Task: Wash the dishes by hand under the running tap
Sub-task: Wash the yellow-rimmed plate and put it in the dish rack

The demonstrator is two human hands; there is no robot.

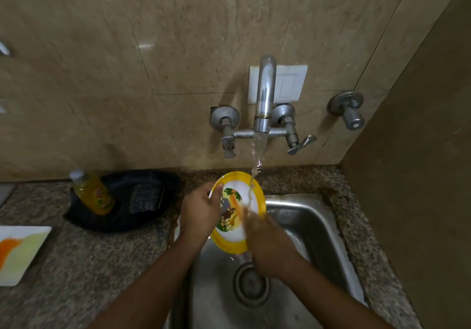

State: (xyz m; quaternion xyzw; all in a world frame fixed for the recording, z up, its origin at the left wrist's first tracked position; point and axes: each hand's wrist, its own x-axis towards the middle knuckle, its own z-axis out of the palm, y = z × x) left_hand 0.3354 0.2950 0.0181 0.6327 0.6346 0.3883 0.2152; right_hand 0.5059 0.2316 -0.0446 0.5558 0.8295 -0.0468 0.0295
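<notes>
1. The plate [238, 207] is held tilted over the sink [313, 216], under the water [257, 150] from the tap [265, 94].
2. Its left rim is gripped by the left hand [200, 212].
3. The right hand [265, 237] is blurred on the plate's face; its grip cannot be told.

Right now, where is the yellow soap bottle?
In the head view, the soap bottle stands left of the sink, in a black tray beside the scrub pad.

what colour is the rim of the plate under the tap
Yellow rim on the plate, around a white centre with a cartoon picture; head view.
</notes>
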